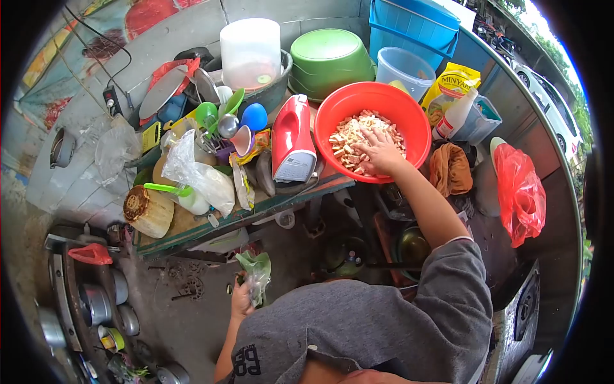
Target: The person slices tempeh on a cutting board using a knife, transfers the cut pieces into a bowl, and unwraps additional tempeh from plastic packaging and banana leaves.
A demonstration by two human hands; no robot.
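Note:
My right hand [382,153] rests palm down, fingers spread, on a heap of small pale chopped pieces [348,144] with brownish edges. The pieces lie inside a red plastic basin [419,121] on the table. Low at my left side, my left hand [240,301] is closed around a clear plastic bag [258,275] that shows something green in its upper part. What exactly the bag contains I cannot make out. Just left of the basin stands a red and white hand mixer [295,137].
A green basin [329,57], a blue bucket [412,29] and a clear tub [403,72] stand behind. Utensils and a filled plastic bag [201,173] crowd the table's left. A red bag [519,192] hangs right. Pots [96,304] sit lower left; a stove [527,301] is lower right.

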